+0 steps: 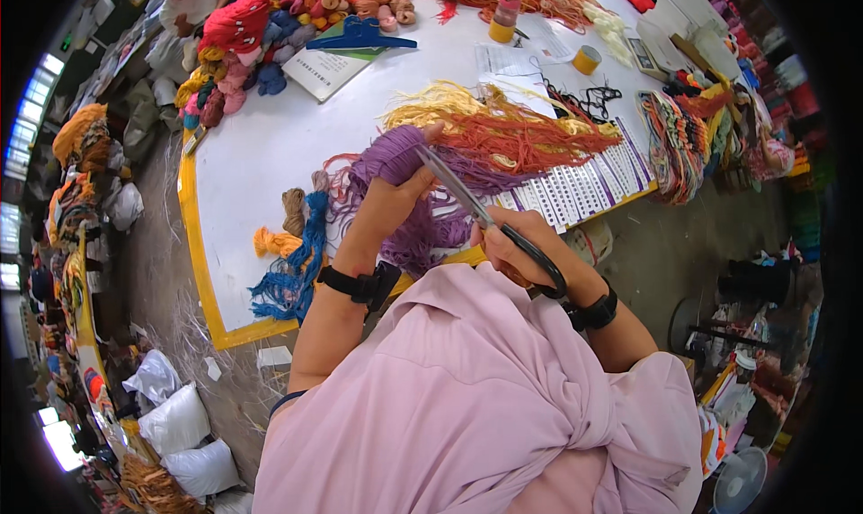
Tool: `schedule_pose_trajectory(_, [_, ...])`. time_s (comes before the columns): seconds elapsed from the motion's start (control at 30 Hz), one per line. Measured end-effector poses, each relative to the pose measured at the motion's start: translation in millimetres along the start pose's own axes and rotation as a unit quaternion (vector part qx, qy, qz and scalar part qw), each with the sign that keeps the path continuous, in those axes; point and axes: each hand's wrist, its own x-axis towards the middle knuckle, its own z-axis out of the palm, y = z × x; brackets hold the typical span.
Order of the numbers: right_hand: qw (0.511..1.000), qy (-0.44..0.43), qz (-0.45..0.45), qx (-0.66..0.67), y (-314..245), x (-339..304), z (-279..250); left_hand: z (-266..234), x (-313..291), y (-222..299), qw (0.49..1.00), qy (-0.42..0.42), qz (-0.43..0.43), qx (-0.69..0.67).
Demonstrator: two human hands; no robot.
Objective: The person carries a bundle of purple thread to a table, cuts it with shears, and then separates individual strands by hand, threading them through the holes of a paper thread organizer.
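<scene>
My left hand (395, 197) is wrapped round a bundle of purple yarn (388, 159), lifted over the near side of the table. In my right hand (517, 240) is a pair of large scissors (467, 199) with dark handles. Their blades slant up and left, with the tips against the purple yarn near my left fingers. Whether the blades are apart is hard to make out. Loose purple strands hang below and right of my left hand. Just beyond lies a heap of orange-red yarn (530, 141) with yellow yarn (431, 105) at its left.
The white table (243, 190) has a yellow-taped edge. Blue yarn (310, 235) lies left of my arm. Printed strips (584, 186) line the right edge. A blue clipboard (360, 35), colourful skeins and a cone (505, 17) stand farther back. Another person (191, 1) is at far left.
</scene>
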Motion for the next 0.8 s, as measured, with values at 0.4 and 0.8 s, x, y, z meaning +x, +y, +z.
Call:
schedule_pose_trajectory(0.4, [0.996, -0.028, -0.009, -0.080, 15, 19, -10, 8, 2, -4, 0.995, 0.015, 0.058, 0.085])
schedule_pose_trajectory(0.8, [0.945, -0.013, -0.023, 0.327, 22, 56, -14, 21, 9, -5, 0.990, 0.023, 0.075, 0.114])
